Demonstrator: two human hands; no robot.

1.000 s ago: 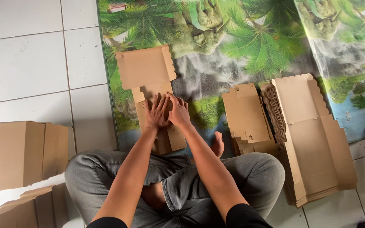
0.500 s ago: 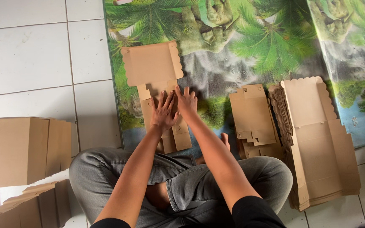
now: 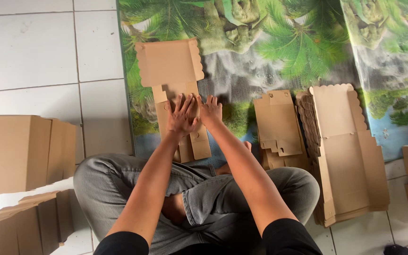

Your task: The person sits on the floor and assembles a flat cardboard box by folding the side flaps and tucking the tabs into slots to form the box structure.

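1. A flat, die-cut cardboard blank (image 3: 175,89) is laid on the jungle-print mat (image 3: 279,42), just in front of the crossed, grey-trousered legs (image 3: 199,198).
2. The left hand (image 3: 182,115) is pressed palm-down on the blank's narrow lower panels, its fingers spread and flat; nothing is pinched.
3. The right hand (image 3: 210,111) is laid just beside the left, likewise flat with the fingers open, and nothing is gripped by it either.
4. Judged from this pose, a crease is being flattened: even pressure from both palms is best kept along the score line, so that the board bends where it is cut and is not buckled.
5. The blank is made of plain brown board, matt and smooth, with a wide scalloped-edged panel at its far end and small tabs along the narrow part.
6. To the right of the blank, a smaller folded piece (image 3: 279,123) and a thick stack of scalloped blanks (image 3: 345,151) are lying.
7. To the left of the blank, on the white tiled floor (image 3: 29,47), assembled brown boxes (image 3: 24,151) are standing.
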